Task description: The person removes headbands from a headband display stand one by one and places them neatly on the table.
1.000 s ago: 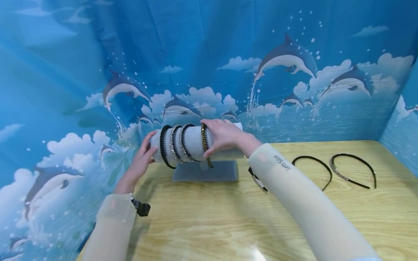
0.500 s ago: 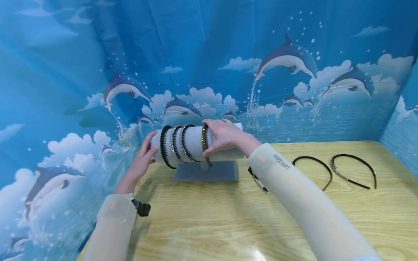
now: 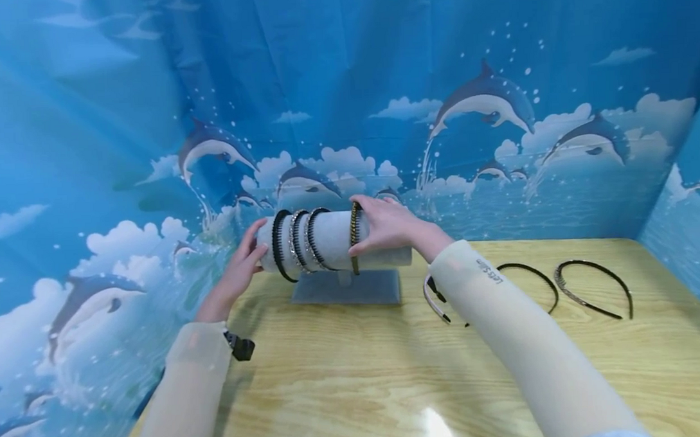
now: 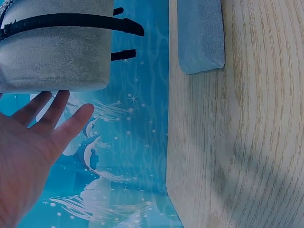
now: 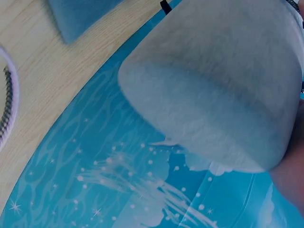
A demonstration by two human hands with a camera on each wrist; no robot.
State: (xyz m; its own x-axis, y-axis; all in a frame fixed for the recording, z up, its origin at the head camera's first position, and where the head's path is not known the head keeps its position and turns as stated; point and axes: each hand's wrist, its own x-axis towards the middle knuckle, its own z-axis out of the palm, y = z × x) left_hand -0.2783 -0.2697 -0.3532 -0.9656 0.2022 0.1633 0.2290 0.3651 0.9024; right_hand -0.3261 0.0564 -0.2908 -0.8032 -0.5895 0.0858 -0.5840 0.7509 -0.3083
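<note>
Cream sleeves (image 3: 527, 328) reach over the pale wood-grain counter (image 3: 344, 373). Beside the grey velvet base (image 3: 352, 290) lie a slim lilac-white headband (image 5: 15, 85), a plain black headband (image 3: 534, 271) and a black headband with a sparkling side (image 3: 565, 287). Above, the left hand (image 3: 236, 275) rests spread fingers against one end of the grey velvet cylinder (image 3: 334, 232); the right hand (image 3: 387, 225) pinches a gold-and-black headband (image 3: 354, 234) around it. Behind hangs a blue dolphin-print curtain (image 3: 368, 83).

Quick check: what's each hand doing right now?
Left hand: open, touching the left end of the grey roll.
Right hand: closed, holding the gold headband.
</note>
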